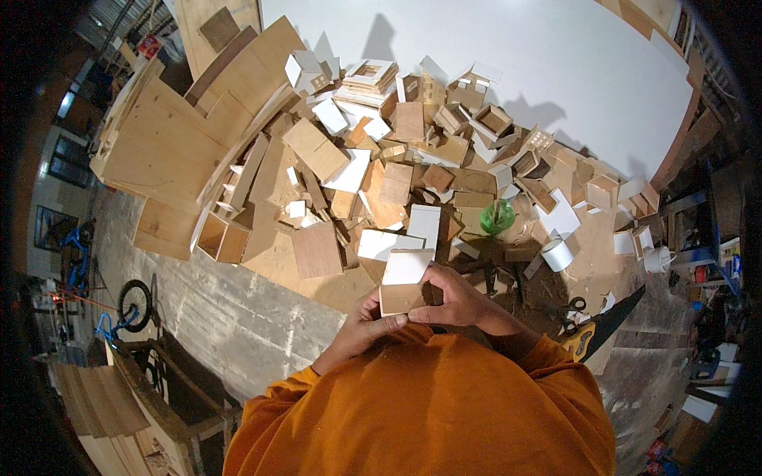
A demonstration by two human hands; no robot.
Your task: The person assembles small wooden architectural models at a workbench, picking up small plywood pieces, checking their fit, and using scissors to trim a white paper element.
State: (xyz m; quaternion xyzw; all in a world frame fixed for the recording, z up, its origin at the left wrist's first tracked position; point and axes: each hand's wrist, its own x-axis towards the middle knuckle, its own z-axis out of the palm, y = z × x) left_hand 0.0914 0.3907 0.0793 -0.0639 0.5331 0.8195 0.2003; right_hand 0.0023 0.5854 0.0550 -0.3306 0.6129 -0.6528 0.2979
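Observation:
Close to my body I hold a small wooden box piece (402, 299) with a white panel (408, 267) on its far side. It looks like a little model house, though its exact form is partly hidden by my fingers. My left hand (363, 324) grips its lower left side, the thumb along the near edge. On the right side, my right hand (456, 299) is closed round it, fingers behind and thumb at the front corner. Just beyond lie white boards (390, 244) and a square brown wood panel (317, 249) on the worktable.
Wood offcuts and small model houses (474, 85) cover the worktable. To the right are a green plastic bottle (497, 216), a tape roll (556, 255), scissors (574, 311) and a handsaw (605, 325). Large plywood boards (171, 131) stand at left; a white sheet (508, 47) spans the back.

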